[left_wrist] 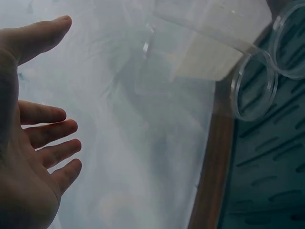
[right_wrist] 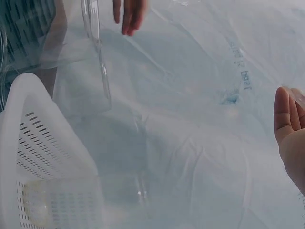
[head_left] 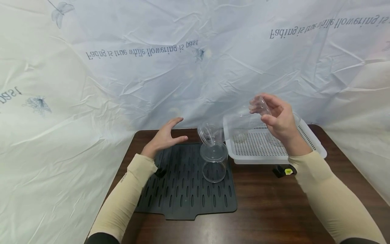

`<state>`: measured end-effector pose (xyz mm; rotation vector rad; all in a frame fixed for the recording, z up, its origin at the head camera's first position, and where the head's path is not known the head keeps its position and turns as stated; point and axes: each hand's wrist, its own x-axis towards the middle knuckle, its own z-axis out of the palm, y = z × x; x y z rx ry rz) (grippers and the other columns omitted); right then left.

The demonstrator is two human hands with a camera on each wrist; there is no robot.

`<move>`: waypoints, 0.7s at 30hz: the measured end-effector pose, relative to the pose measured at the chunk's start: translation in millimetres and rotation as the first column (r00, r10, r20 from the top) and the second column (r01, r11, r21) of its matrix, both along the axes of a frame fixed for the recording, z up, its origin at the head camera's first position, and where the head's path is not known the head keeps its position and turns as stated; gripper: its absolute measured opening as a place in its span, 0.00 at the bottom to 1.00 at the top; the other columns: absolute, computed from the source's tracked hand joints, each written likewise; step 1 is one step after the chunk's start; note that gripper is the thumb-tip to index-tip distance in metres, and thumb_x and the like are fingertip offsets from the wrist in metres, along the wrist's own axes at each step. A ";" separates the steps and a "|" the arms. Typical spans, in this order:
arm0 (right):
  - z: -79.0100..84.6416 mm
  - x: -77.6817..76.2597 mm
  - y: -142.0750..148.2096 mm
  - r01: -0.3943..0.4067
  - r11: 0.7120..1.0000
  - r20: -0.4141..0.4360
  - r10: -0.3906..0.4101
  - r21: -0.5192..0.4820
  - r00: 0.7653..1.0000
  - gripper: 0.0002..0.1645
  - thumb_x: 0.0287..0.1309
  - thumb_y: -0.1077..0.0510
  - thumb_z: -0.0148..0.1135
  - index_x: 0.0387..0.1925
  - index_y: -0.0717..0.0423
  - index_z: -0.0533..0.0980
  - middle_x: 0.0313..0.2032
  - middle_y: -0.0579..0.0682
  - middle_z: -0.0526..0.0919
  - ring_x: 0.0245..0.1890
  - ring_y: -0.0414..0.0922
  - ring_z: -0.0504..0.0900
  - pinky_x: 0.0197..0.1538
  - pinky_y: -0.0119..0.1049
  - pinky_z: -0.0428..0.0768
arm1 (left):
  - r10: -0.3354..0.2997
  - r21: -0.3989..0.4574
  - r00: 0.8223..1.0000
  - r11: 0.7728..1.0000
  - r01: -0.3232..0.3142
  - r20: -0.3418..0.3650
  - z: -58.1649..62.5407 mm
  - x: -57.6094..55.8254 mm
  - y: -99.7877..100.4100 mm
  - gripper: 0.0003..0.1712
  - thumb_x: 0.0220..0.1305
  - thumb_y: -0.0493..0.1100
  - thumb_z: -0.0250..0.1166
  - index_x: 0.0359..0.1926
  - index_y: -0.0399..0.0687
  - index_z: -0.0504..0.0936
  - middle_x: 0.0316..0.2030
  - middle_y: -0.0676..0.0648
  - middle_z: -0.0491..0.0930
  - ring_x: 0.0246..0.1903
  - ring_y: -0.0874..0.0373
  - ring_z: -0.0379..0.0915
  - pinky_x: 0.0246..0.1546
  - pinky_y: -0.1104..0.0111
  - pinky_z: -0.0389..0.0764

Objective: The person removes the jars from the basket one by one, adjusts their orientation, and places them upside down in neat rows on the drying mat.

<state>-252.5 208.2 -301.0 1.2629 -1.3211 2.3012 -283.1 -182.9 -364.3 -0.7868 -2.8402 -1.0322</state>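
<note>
Right hand point(head_left: 279, 117): you hold a clear, curved plastic piece point(head_left: 264, 106) above the white perforated plastic basket point(head_left: 262, 160).
Left hand point(head_left: 166, 136): your thumb stands apart from your fingers.
Black slotted mat point(head_left: 182, 211): clear cylindrical plastic container point(head_left: 214, 166), upright.

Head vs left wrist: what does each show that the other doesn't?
Head only: the bare right hand holding a clear plastic piece, both beige fabric sleeves, and legible dark printed lettering.

Left wrist only: all four fingertips of the bare left hand, separately visible.

Both: left hand, clear round plastic containers, dark slotted mat, brown wooden tabletop, pale creased sheet.
</note>
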 end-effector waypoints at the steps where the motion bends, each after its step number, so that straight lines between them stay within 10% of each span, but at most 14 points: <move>1: 0.9 1.5 -0.3 0.004 1.000 -0.005 -0.004 0.008 1.000 0.34 0.46 0.68 0.75 0.55 0.78 0.72 0.47 0.65 0.81 0.46 0.54 0.81 0.51 0.42 0.82 | 0.005 -0.017 1.000 1.000 -0.005 -0.001 -2.1 -0.3 -0.7 0.50 0.59 0.67 0.64 0.76 0.56 0.56 0.76 0.44 0.51 0.74 0.44 0.46 0.68 0.39 0.57; 21: 5.5 22.5 -8.4 0.070 0.989 -0.017 -0.068 0.127 0.998 0.36 0.45 0.63 0.77 0.56 0.73 0.74 0.47 0.59 0.83 0.42 0.50 0.82 0.58 0.40 0.78 | 0.014 -0.246 0.997 0.969 0.006 0.079 -52.8 -7.8 -6.7 0.50 0.60 0.63 0.66 0.74 0.43 0.57 0.73 0.39 0.56 0.70 0.41 0.56 0.66 0.45 0.66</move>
